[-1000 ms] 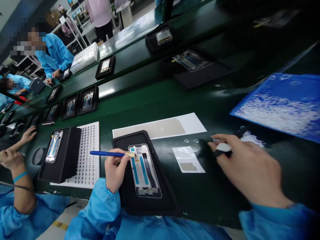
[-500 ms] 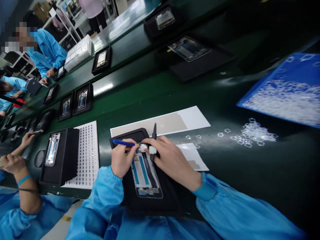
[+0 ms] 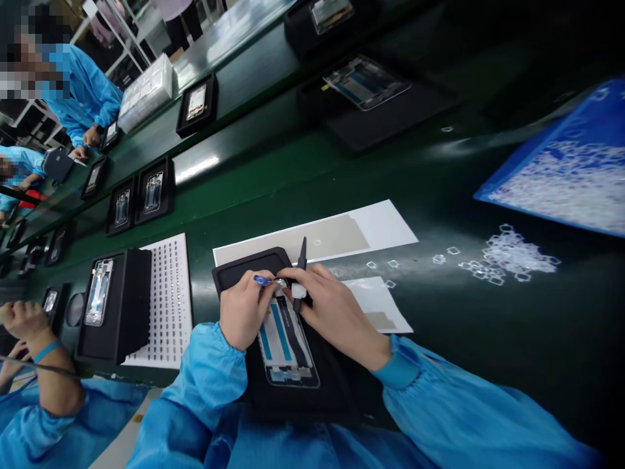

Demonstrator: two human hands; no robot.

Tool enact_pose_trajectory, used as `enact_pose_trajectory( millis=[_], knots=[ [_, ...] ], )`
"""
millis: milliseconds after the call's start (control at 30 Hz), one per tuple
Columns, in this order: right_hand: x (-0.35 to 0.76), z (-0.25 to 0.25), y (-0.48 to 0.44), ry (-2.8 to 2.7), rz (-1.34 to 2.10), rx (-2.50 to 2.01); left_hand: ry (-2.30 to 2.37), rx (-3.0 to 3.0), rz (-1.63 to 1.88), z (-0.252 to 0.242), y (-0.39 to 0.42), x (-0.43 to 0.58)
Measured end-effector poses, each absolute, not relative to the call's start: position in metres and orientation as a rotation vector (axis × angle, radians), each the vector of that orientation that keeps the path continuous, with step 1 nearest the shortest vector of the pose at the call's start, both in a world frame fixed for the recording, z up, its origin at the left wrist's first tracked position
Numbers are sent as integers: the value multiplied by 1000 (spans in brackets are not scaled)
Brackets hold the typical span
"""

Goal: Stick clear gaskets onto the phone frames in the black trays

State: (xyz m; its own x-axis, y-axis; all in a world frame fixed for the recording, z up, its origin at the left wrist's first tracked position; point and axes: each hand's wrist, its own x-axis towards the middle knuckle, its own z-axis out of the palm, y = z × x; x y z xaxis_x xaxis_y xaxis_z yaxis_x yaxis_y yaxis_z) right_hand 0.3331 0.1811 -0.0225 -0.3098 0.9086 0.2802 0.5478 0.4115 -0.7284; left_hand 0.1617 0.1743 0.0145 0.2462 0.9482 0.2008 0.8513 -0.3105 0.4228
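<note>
A phone frame [image 3: 282, 342] with blue strips and a black ribbon lies in a black tray [image 3: 229, 270] in front of me. At its upper end my left hand [image 3: 243, 309] is closed in a pinch round a blue pen-like tool [image 3: 263, 281]. My right hand [image 3: 336, 309] reaches the same end from the right, its fingers closed on a slim black tool, apparently tweezers [image 3: 302, 255], with a white piece [image 3: 298, 291] round its middle. The tips of both hands nearly meet, and the exact spot they touch is hidden.
Behind the tray lies a white sheet [image 3: 390, 225]. Small clear frames [image 3: 512, 254] are heaped at right, near a blue bag [image 3: 508, 172] of more. At left stand another tray with a phone frame [image 3: 100, 290], a dotted white sheet [image 3: 170, 299] and a co-worker's hand [image 3: 27, 322].
My left hand has turned, and its blue tool now points more toward the camera, looking shorter. My right hand stays nearly in place. The neighbouring co-worker's hands have moved.
</note>
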Motion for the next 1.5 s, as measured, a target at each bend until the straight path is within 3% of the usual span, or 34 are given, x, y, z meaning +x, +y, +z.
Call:
enact_pose_trajectory(
  millis=[167, 367, 467, 800, 1267, 1500],
  knots=[
    [333, -25, 182, -1982, 688, -1225, 1662, 2234, 656, 10, 177, 161],
    [330, -24, 185, -1974, 659, -1238, 1569, 1607, 1242, 9, 175, 154],
    [327, -22, 190, -1950, 654, -1226, 1509, 1591, 1361, 17, 167, 144],
    [315, -18, 184, -1967, 683, -1166, 1593, 2750, 497, 4, 140, 122],
    [316, -17, 184, -1950, 757, -1162, 1590, 2889, -6, 15, 144, 132],
    [386, 11, 172, -1324, 1089, -1259, 1593, 2799, -208, 29, 148, 127]
  ],
)
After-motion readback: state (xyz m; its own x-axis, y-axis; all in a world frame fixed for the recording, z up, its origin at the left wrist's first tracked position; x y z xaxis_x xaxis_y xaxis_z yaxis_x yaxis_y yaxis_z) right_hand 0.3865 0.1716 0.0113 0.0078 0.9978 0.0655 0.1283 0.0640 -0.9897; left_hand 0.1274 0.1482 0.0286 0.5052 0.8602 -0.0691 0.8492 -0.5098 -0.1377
